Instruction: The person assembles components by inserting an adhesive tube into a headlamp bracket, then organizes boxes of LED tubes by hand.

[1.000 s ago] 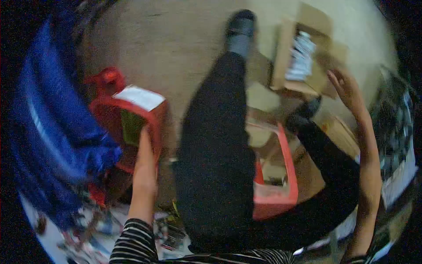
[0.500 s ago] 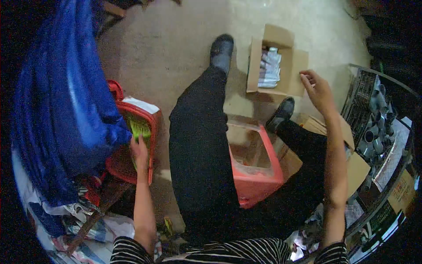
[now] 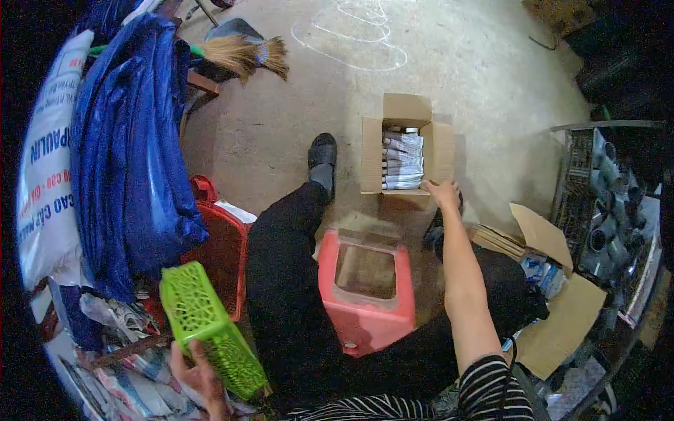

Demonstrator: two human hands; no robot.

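My left hand (image 3: pixel 200 375) grips the side of a bright green plastic basket (image 3: pixel 193 302) with a pattern of holes, at the lower left. The basket is tilted, just in front of a red plastic basket (image 3: pixel 219 270). My right hand (image 3: pixel 444 194) is at the near right corner of an open cardboard box (image 3: pixel 440 151), its thumb on the edge and its fingers curled at the flap. Inside the box lie several white and silver tubes (image 3: pixel 402 161), stacked in a row.
A pink plastic stool (image 3: pixel 368 326) stands between my legs. Blue tarpaulin (image 3: pixel 133 161) and a white printed sack (image 3: pixel 53 168) stand on the left, a straw broom (image 3: pixel 235 56) behind. On the right are opened cardboard (image 3: pixel 562 330) and a rack of grey pipe fittings (image 3: pixel 607 210).
My left hand has drawn the green basket out of the red basket, towards me. My right hand has moved onto the cardboard box's near corner. The camera view has shifted.
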